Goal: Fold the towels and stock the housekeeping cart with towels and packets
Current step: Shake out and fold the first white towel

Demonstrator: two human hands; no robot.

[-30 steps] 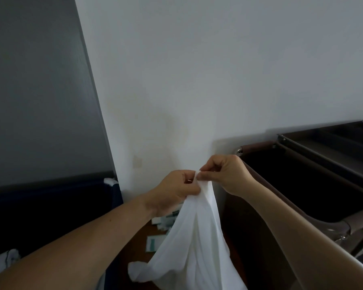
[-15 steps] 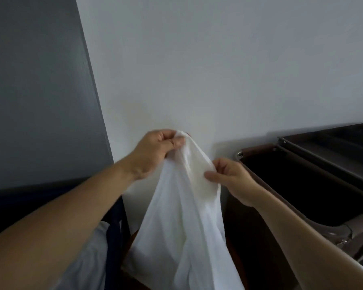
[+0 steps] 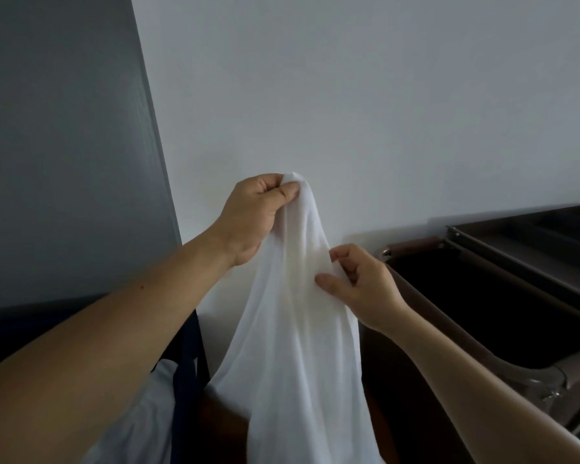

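The towel ran off the bottom edge, its lower end unseen. The housekeeping cart was cut off at the right edge.

No text, label, brand, number or sign is readable on the white cloth towel or the dark brown housekeeping cart.

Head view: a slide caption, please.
Left hand and right hand hold a white towel hanging beside the cart.

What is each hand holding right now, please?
Left hand: grips the towel at its top.
Right hand: pinches the towel's edge lower down.
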